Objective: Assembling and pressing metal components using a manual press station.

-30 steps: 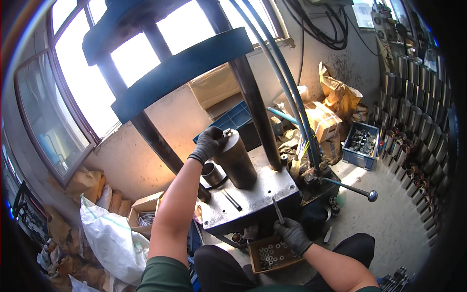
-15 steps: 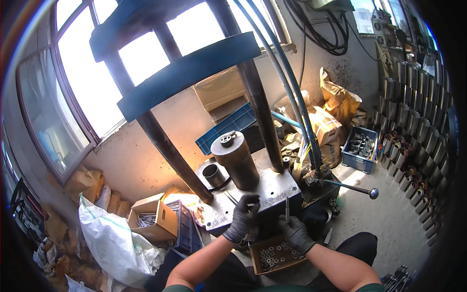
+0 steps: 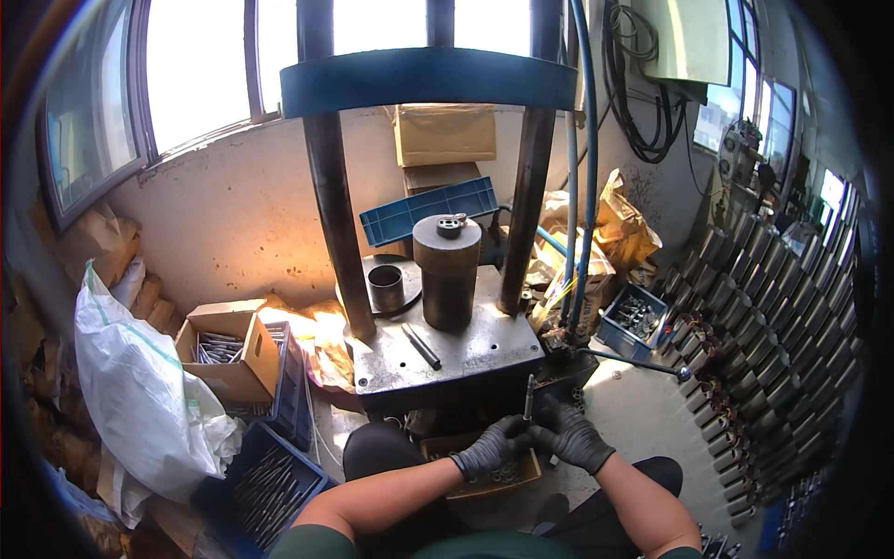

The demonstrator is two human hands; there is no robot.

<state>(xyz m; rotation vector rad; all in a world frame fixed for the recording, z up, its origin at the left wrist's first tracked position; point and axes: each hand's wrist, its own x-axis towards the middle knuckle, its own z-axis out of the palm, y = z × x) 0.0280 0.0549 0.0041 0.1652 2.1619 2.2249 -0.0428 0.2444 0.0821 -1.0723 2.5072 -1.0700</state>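
My left hand (image 3: 488,449) and my right hand (image 3: 575,438), both in dark grey gloves, meet in front of the press table. They are closed around the lower end of a thin metal shaft (image 3: 529,396), which stands upright between them. The fingers hide its lower part. Under the hands is a shallow cardboard box (image 3: 533,469) with metal rings in it. A metal rod (image 3: 422,347) lies on the steel press table (image 3: 494,349). Behind it stands a thick steel cylinder (image 3: 447,289) with a small round part (image 3: 451,225) on top. To its left is a short hollow sleeve (image 3: 386,291).
Two dark columns and a blue crossbeam (image 3: 428,79) frame the press. At left are a white sack (image 3: 130,373), a carton of rods (image 3: 228,377) and a blue crate of shafts (image 3: 312,484). Right are a lever (image 3: 643,361), a blue parts bin (image 3: 610,334) and stacked metal cylinders (image 3: 764,317).
My left hand has moved from the press table's front edge down to the shaft in my right hand. The rod on the table now shows fully. The head view has turned and levelled.
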